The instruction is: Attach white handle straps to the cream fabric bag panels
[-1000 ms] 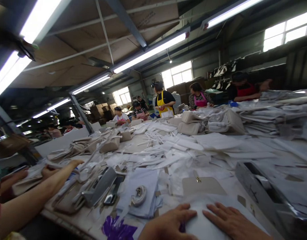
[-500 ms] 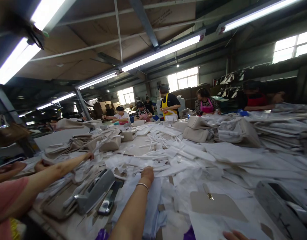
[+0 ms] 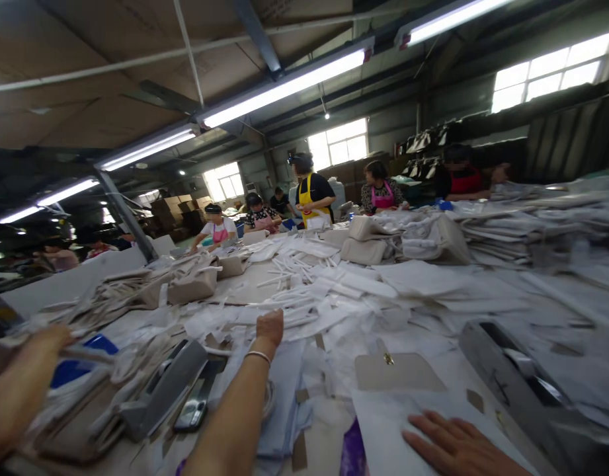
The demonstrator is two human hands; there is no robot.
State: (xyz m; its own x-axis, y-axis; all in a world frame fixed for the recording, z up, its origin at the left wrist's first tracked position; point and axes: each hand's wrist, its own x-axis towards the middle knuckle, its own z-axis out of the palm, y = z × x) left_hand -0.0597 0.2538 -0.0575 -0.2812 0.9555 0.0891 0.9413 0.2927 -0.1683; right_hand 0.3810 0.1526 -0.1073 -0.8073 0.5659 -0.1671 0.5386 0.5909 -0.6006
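Observation:
My left hand (image 3: pixel 270 327) is stretched far forward, a bracelet on its wrist, and its fingers curl down into a heap of white paper strips (image 3: pixel 304 297); what they grip is hidden. Palm down, fingers spread, my right hand (image 3: pixel 453 444) lies flat and open on a white sheet (image 3: pixel 383 423) at the near edge. Just beyond that sheet lies a beige flap with a gold clasp (image 3: pixel 401 373). A purple scrap (image 3: pixel 354 456) shows between my arms.
A grey metal tool (image 3: pixel 160 396) and a phone (image 3: pixel 194 410) lie left of my arm. A co-worker's arm (image 3: pixel 16 390) reaches in at the left near a blue object (image 3: pixel 81 363). Right: a grey metal tray (image 3: pixel 507 373) and stacked white sheets (image 3: pixel 522 225). Beige bags (image 3: pixel 192 287) sit behind; several aproned workers stand beyond.
My left hand left the near sheet and reached forward into the paper strips. My right hand stays flat on the sheet. The co-worker's arm has drawn back to the left.

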